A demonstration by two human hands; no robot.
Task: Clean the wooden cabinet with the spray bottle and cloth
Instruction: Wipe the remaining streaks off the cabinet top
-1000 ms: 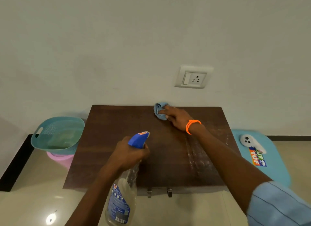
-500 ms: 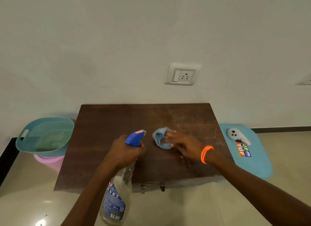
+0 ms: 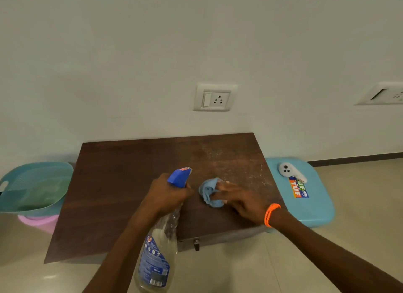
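Note:
A low dark wooden cabinet (image 3: pixel 122 183) stands against the wall, seen from above, with pale dusty streaks on its right part. My left hand (image 3: pixel 165 194) grips the neck of a clear spray bottle (image 3: pixel 157 257) with a blue trigger head pointing right over the cabinet top. My right hand (image 3: pixel 242 199), with an orange band on its wrist, presses a crumpled light blue cloth (image 3: pixel 209 192) flat onto the cabinet top, just right of the bottle's nozzle.
A teal plastic basket (image 3: pixel 32 188) rests on a pink tub (image 3: pixel 39 222) left of the cabinet. A light blue stool (image 3: pixel 311 207) at the right carries a white controller (image 3: pixel 289 171). Wall sockets (image 3: pixel 214 97) sit above. Glossy tiled floor lies in front.
My right hand has dragged the cloth from the cabinet's back edge toward the front middle, beside the bottle's nozzle. My left hand still holds the bottle in much the same place.

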